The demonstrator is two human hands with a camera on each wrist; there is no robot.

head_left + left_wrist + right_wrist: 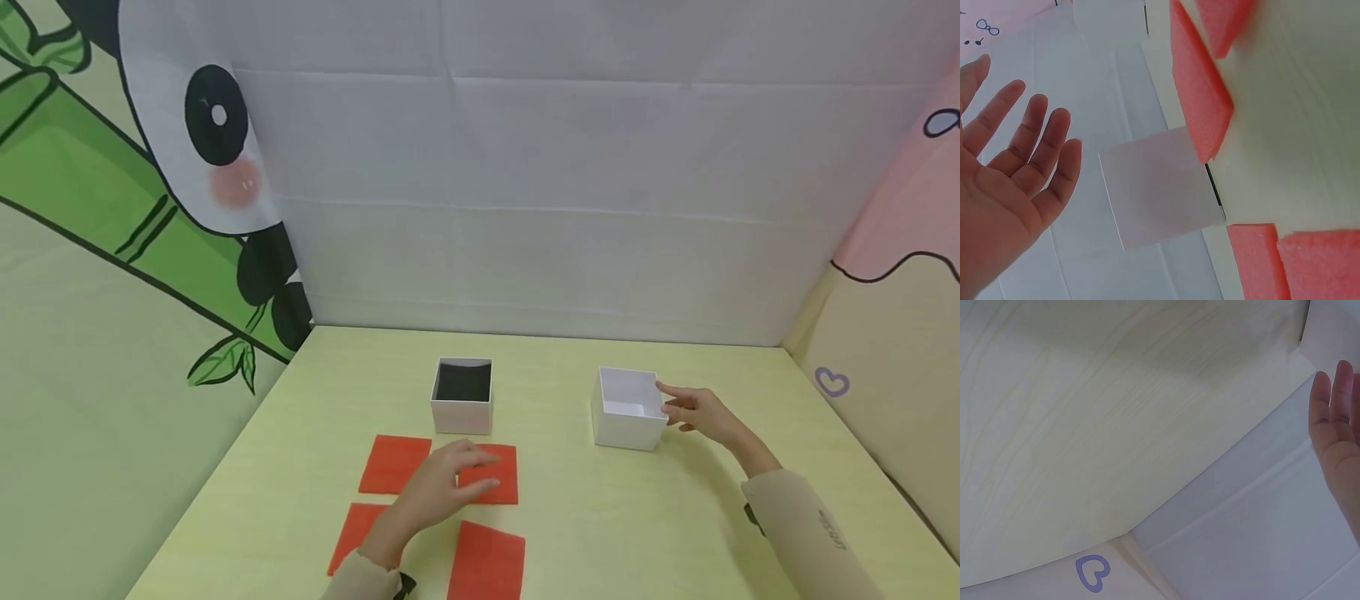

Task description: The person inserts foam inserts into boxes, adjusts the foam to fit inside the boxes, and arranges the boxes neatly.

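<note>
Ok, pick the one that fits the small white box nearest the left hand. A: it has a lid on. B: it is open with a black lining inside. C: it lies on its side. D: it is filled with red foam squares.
B: the head view shows the small white box upright and lidless, dark inside, with the left hand over the red foam squares in front of it.

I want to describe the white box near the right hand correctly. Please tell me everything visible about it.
The white box is a small, open-topped cube that looks like smooth cardboard or paperboard, white inside and out. It appears empty as far as its interior shows. It stands upright on the pale yellow-green table, to the right of a similar box with a black interior. The right hand reaches to its right rim with straight fingers; actual contact cannot be confirmed.
</note>
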